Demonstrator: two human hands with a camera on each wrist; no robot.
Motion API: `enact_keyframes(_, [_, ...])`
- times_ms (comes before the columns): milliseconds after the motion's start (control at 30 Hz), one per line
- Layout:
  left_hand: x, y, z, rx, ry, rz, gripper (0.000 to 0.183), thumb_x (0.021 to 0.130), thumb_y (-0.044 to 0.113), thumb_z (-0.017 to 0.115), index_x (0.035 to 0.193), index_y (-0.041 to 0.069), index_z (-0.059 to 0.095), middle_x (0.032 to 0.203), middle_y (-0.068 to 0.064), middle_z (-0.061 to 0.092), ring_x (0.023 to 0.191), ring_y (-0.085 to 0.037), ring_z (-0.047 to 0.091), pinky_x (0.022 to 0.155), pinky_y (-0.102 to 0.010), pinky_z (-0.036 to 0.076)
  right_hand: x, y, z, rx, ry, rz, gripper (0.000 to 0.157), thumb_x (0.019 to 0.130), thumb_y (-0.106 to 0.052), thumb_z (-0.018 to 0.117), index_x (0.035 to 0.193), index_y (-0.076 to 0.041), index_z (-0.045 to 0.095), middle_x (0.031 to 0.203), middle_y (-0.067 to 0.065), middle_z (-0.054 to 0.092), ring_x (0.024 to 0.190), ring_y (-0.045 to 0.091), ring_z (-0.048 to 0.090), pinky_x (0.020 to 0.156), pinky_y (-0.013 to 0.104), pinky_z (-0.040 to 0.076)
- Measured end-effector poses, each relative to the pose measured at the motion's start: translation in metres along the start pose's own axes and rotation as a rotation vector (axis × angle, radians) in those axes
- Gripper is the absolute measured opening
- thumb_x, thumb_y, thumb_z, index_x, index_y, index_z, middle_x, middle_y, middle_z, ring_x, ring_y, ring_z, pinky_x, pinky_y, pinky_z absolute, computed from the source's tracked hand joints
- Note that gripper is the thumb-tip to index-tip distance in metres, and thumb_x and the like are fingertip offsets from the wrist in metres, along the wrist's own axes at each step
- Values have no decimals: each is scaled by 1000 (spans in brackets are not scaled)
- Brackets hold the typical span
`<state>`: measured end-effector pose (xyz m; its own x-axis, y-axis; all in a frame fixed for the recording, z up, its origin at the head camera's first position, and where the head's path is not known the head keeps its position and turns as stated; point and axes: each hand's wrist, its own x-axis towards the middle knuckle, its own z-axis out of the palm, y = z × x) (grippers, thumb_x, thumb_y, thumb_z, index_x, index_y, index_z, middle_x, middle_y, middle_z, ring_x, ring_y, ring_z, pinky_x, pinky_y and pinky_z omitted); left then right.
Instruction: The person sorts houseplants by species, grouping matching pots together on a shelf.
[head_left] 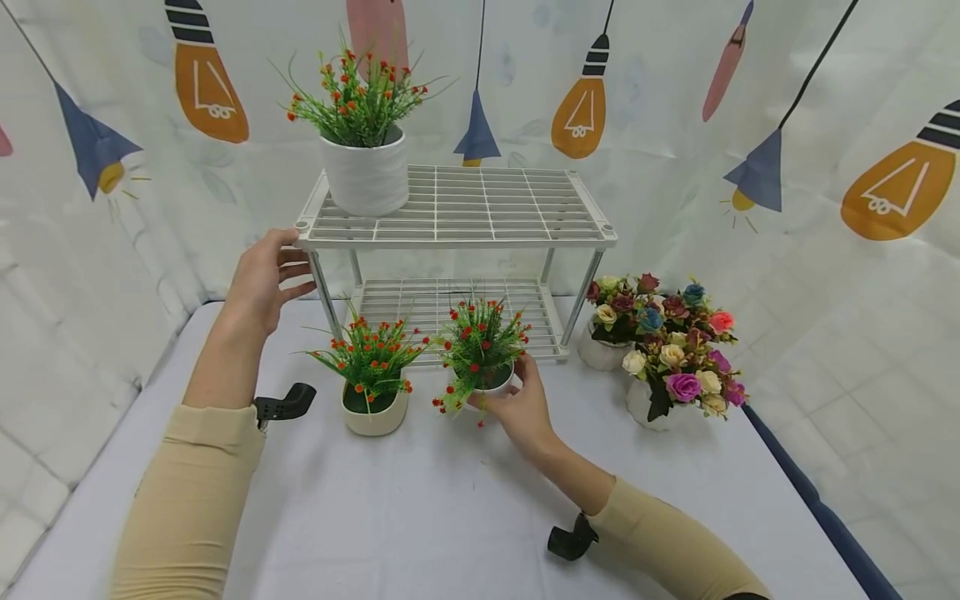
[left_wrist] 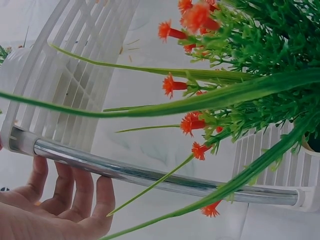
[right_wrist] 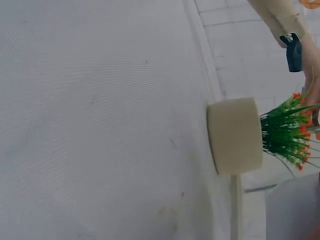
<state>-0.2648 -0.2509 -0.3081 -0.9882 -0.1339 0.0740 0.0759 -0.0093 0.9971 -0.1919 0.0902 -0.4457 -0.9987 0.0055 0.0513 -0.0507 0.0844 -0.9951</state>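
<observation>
My left hand [head_left: 258,279] is at the upper left corner of a white two-tier wire shelf [head_left: 480,244]. Its fingertips [left_wrist: 104,192] rest against the metal post [left_wrist: 135,172] below that corner. In front of the shelf, my right hand [head_left: 525,414] grips a small white pot [head_left: 501,388] from its right side, thumb in front. Red-flowered greenery [head_left: 480,337] fills this pot. To its left stands a cream pot [head_left: 377,417] with orange-red flowers [head_left: 371,354]. On the top tier, at the left, sits a larger white pot [head_left: 367,179] with similar flowers.
Two pale pots of mixed artificial roses stand right of the shelf, one [head_left: 603,350] behind the other [head_left: 647,404]. A white cloth [head_left: 450,500] covers the table. Behind hangs a curtain [head_left: 660,167] printed with bulbs and lamps.
</observation>
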Motion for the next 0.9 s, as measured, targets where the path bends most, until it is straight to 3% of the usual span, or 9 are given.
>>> enact_keyframes(133, [0, 0, 1, 1, 0, 1, 39, 106, 50, 47, 125, 18, 57, 117, -5, 50, 108, -19, 53, 110, -57, 34, -3, -16, -6, 36, 27, -34, 91, 78, -7, 90, 149, -8, 33, 151, 14, 42, 133, 40, 46, 102, 52, 47])
enact_keyframes(267, [0, 0, 1, 3, 1, -1, 39, 106, 50, 46, 125, 17, 58, 117, -5, 50, 108, -19, 53, 110, -57, 34, -6, -28, -10, 60, 50, -99, 92, 78, -7, 90, 149, -7, 32, 151, 13, 43, 134, 34, 45, 105, 51, 44])
enact_keyframes(600, [1, -1, 1, 4, -1, -5, 40, 106, 51, 46, 125, 18, 58, 118, -5, 50, 108, -19, 52, 111, -58, 33, -16, -58, -13, 46, 155, -313, 85, 80, -17, 87, 146, -8, 34, 143, 9, 46, 133, 22, 43, 108, 48, 37])
enact_keyframes(900, [0, -2, 0, -1, 8, 2, 41, 106, 51, 47, 125, 17, 59, 119, -4, 50, 108, -19, 53, 110, -57, 34, -13, -99, -7, 84, 243, -504, 84, 80, -16, 87, 146, -8, 36, 139, 11, 45, 126, 22, 46, 104, 47, 38])
